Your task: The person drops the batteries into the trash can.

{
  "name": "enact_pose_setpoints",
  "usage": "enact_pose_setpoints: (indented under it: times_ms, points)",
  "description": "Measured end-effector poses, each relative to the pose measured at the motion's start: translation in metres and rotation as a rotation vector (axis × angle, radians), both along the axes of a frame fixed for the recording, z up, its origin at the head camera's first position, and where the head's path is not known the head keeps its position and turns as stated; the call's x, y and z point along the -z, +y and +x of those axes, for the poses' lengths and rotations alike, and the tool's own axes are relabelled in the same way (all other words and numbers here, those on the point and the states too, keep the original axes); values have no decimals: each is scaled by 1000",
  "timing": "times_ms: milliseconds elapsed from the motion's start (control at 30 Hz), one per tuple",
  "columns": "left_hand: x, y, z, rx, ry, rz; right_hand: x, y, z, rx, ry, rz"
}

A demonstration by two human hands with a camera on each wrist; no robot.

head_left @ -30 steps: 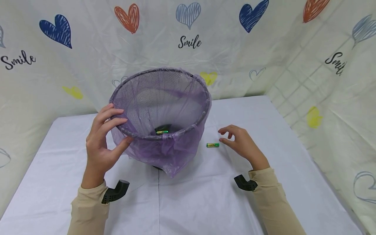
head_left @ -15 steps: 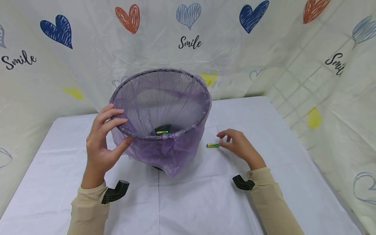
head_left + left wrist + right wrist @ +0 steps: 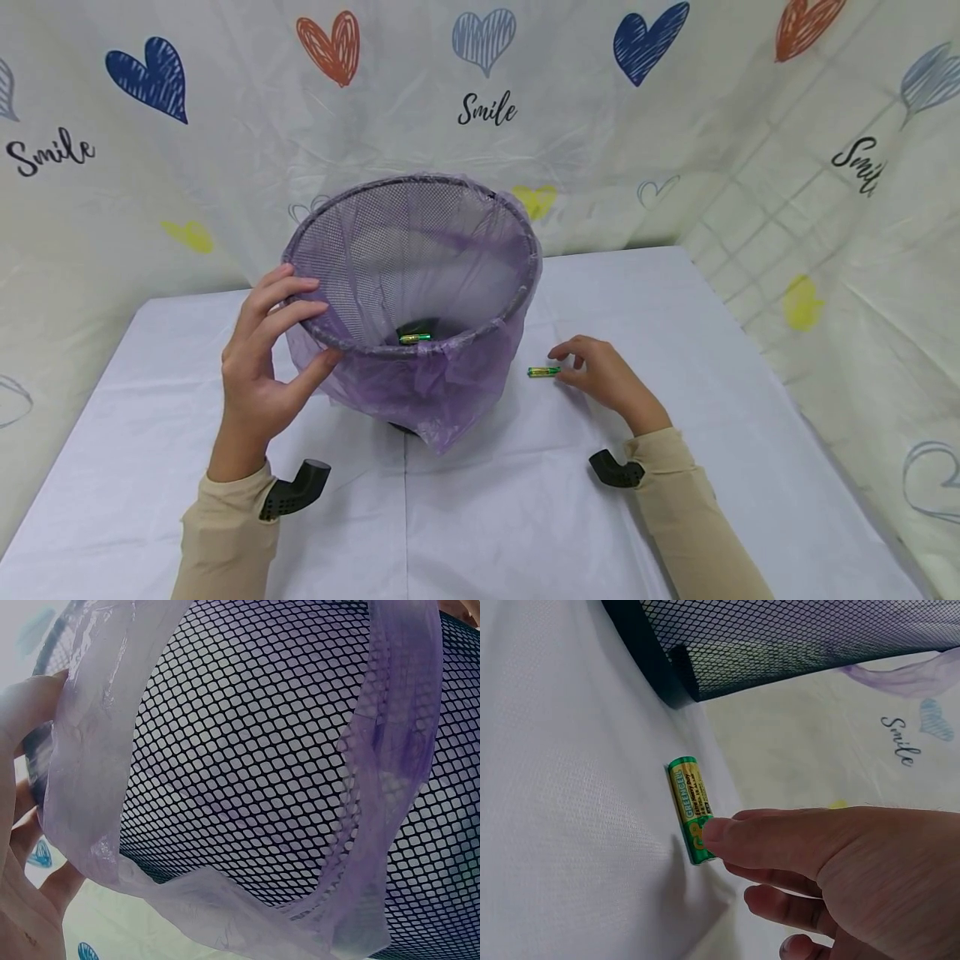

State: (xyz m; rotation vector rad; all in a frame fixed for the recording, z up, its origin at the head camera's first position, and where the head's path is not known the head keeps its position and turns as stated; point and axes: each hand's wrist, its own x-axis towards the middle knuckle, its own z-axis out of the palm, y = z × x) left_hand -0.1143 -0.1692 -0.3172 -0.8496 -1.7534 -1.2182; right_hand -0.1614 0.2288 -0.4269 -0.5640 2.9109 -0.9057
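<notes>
A black mesh wastebasket (image 3: pixel 420 250) with a purple plastic liner (image 3: pixel 465 375) stands tilted toward me on the table. My left hand (image 3: pixel 262 358) grips its left rim, fingers over the edge and thumb outside. In the left wrist view the left thumb (image 3: pixel 34 705) lies against the liner over the mesh. One green and gold battery (image 3: pixel 415 339) shows inside the basket. Another battery (image 3: pixel 690 806) lies on the white cloth to its right. My right hand (image 3: pixel 603 375) is at this battery's right end, thumb tip over it, index finger curved above and apart from it.
A white cloth (image 3: pixel 480 517) covers the table. Behind the basket hangs a pale curtain (image 3: pixel 570 125) printed with hearts and "Smile". A black wrist mount (image 3: pixel 296 490) sits on the left sleeve and a second mount (image 3: pixel 617 469) on the right.
My right hand has moved slightly left and down, bringing its thumb from beside the battery to its right end. The left hand and wastebasket have stayed put.
</notes>
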Motion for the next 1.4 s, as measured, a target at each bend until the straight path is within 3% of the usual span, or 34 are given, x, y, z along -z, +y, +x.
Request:
enact_pose_setpoints:
  times_ms: [367,1400]
  points:
    - [-5,4,5,-18,-15,0,6,-5,-1,-12,-19,18]
    - [3,-2,-1,-10,-13,1,-2,-5,0,-2,50,11]
